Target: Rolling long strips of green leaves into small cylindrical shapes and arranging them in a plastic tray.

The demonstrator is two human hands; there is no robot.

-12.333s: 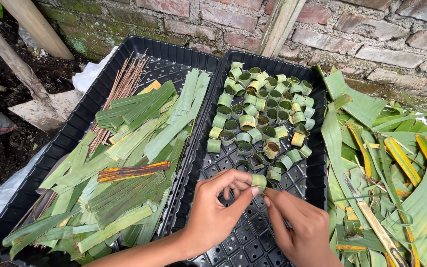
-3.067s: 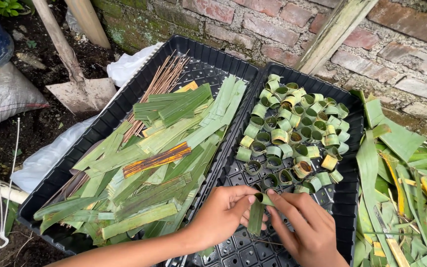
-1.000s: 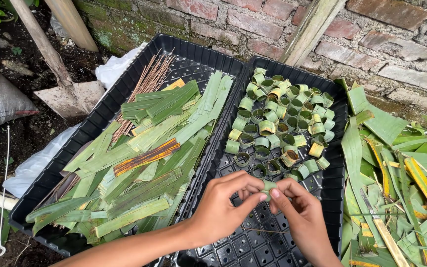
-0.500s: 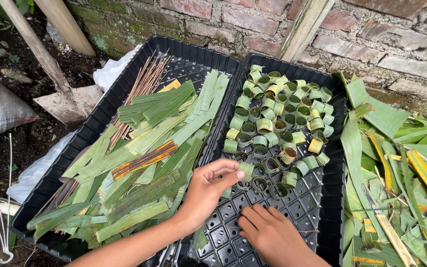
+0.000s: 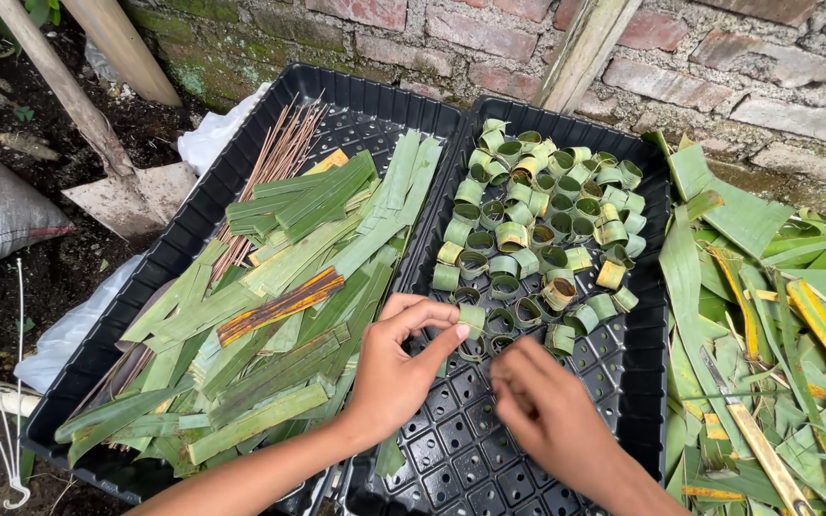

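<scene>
Over the black plastic cell tray (image 5: pixel 623 382), our left hand (image 5: pixel 399 368) pinches a green rolled leaf ring (image 5: pixel 471 320) at twelve o'clock; our right hand (image 5: pixel 547 411) curls nearby, grip unclear, beside green leaf strips (image 5: pixel 279 315).

— What sits where in the frame?

— Two trays lie side by side at centre: the left tray (image 5: pixel 193 239) holds cut leaf strips (image 5: pixel 279 315), with thin sticks (image 5: pixel 274 167) in its upper part. The right tray (image 5: pixel 647 315) holds leaf rings (image 5: pixel 537 225) in its upper half.

— And the hands?

— Both are at lower centre over the right tray, just below the rings: left hand (image 5: pixel 399 368), right hand (image 5: pixel 542 406).

— Around them?

— Loose leaves (image 5: pixel 767 315) at right, a brick wall (image 5: pixel 547 48) along the top, a shovel (image 5: pixel 131 196) at upper left.
</scene>
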